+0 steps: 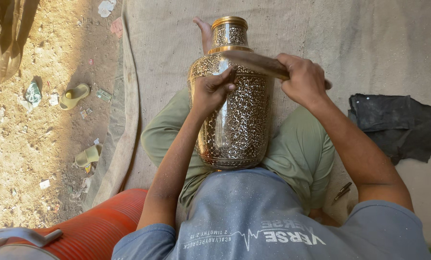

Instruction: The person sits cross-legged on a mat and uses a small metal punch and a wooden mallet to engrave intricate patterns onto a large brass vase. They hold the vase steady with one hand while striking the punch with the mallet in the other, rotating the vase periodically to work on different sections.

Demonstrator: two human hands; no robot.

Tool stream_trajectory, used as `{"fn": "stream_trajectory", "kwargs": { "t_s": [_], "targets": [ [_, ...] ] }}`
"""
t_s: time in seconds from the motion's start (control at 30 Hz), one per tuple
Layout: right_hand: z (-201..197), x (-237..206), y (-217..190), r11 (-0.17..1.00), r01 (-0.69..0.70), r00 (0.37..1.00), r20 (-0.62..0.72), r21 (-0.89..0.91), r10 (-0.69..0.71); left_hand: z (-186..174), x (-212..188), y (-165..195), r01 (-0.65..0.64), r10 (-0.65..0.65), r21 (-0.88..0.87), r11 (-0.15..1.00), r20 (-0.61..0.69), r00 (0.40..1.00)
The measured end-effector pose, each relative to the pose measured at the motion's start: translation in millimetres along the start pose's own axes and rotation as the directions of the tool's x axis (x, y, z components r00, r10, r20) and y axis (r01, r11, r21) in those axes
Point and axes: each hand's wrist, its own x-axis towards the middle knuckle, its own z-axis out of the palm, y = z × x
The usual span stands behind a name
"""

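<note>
A tall brass vase (239,120) with fine engraved scrollwork lies propped on my lap, its neck pointing away from me. My left hand (210,91) rests on the vase's shoulder, fingers pinched around a small tool held against the metal; the tool is mostly hidden. My right hand (304,79) is closed around the handle of a wooden mallet (256,62), whose head lies across the vase just above my left hand. My bare foot (204,31) shows beyond the vase's neck. I sit cross-legged in green trousers.
A beige mat (369,43) covers the ground under me. A dark folded cloth (398,125) lies at the right, a small dark tool (343,191) by my right knee. Two sandals (73,96) and litter lie on the dirt at left. A ribbed orange cylinder (100,226) sits near left.
</note>
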Motion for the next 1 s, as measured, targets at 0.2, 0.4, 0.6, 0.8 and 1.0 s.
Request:
{"fn": "stream_trajectory", "kwargs": {
  "t_s": [0.2, 0.4, 0.6, 0.8, 1.0],
  "targets": [
    [0.2, -5.7, -4.8, 1.000, -0.001, 1.000, -0.005, 0.027, 0.001, -1.3, 0.7, -3.2, -0.041, 0.041, -0.021, 0.999, -0.005, 0.999],
    [1.1, -11.8, -9.1, 0.997, 0.000, 0.999, -0.043, 0.071, 0.003, -3.2, 0.8, -8.6, -0.004, 0.004, 0.006, 1.000, 0.021, 1.000],
    [2.4, -15.9, -10.8, 0.998, 0.008, 0.998, -0.067, 0.057, -0.005, -3.1, 2.3, -11.9, 0.004, -0.001, -0.093, 0.996, 0.030, 1.000],
    [5.8, -17.7, -7.0, 0.998, 0.056, 0.993, -0.110, 0.036, -0.052, -6.7, 1.5, -11.8, 0.058, -0.060, 0.049, 0.997, 0.040, 0.997],
    [7.6, -16.7, -5.6, 0.997, 0.067, 0.989, -0.136, 0.046, -0.060, -7.3, 2.4, -13.4, -0.009, 0.013, -0.065, 0.998, 0.052, 0.999]
  ]
}}
